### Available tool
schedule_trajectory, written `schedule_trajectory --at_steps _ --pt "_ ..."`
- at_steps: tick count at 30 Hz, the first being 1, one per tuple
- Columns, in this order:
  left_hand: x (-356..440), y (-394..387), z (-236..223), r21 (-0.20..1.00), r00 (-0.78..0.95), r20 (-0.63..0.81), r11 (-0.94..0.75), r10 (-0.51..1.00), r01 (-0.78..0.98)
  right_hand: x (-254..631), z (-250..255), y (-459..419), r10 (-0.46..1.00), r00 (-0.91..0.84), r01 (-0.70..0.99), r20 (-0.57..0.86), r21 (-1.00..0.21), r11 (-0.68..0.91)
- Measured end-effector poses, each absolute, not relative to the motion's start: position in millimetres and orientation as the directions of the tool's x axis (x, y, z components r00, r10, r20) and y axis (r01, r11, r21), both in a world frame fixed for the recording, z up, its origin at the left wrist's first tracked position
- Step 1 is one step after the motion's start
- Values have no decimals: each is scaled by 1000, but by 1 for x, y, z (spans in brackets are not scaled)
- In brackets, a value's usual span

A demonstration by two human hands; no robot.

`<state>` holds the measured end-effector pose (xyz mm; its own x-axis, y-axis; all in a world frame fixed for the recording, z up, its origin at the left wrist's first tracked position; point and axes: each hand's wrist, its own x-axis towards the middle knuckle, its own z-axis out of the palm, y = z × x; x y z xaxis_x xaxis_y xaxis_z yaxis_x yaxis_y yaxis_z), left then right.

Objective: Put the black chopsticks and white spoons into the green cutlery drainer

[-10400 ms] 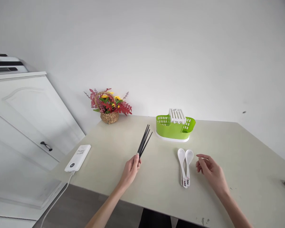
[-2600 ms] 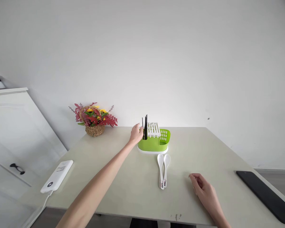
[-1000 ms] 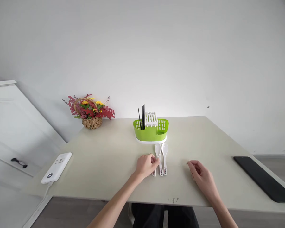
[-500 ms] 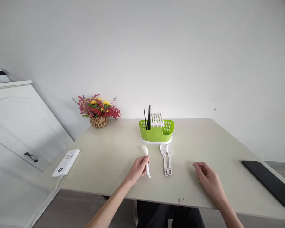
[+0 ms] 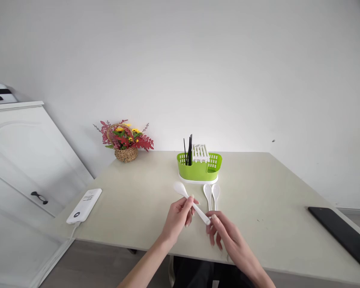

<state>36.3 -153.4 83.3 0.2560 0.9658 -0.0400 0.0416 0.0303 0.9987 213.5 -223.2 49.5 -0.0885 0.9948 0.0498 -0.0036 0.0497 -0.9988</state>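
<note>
My left hand (image 5: 180,216) is closed around the middle of a white spoon (image 5: 201,214), its bowl pointing to the upper left. At the handle's end is my right hand (image 5: 225,234), with thumb and forefinger pinched on the tip. Two more white spoons (image 5: 208,193) lie side by side on the table just beyond my right hand, which hides their handles. Behind them stands a green cutlery holder (image 5: 193,173) with a white slotted top and white base. Several black chopsticks (image 5: 189,152) stand upright in its left compartment; no spoon shows in the right one.
A wicker basket of flowers (image 5: 126,154) stands at the back left of the table. A white power bank (image 5: 84,206) with a cable lies at the left edge, beside a white cabinet (image 5: 27,168). A black phone (image 5: 342,236) lies at the right.
The chopsticks went from my left hand into the holder. My left hand then lifted one spoon off the group and tilted it; my right hand came across from the right to its handle end.
</note>
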Motion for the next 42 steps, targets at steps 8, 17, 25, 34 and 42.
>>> schedule_trajectory --at_steps 8,17,25,34,42 --pt "37 -158 103 997 366 20 -44 930 57 173 61 -218 999 -33 -246 9 -969 0" --pt "-3 -131 127 985 229 123 -147 966 92 185 63 -226 990 -133 -313 -52 -945 -92" --pt "-22 -127 132 947 500 159 -275 851 167 186 64 -226 947 -297 -437 -119 -865 -246" --pt "-20 -135 137 863 411 205 -362 888 352 192 71 -221 955 -281 -459 -92 -861 -218" --pt "-45 -104 153 783 -27 591 -566 806 258 234 52 -219 991 115 -222 -75 -974 -48"
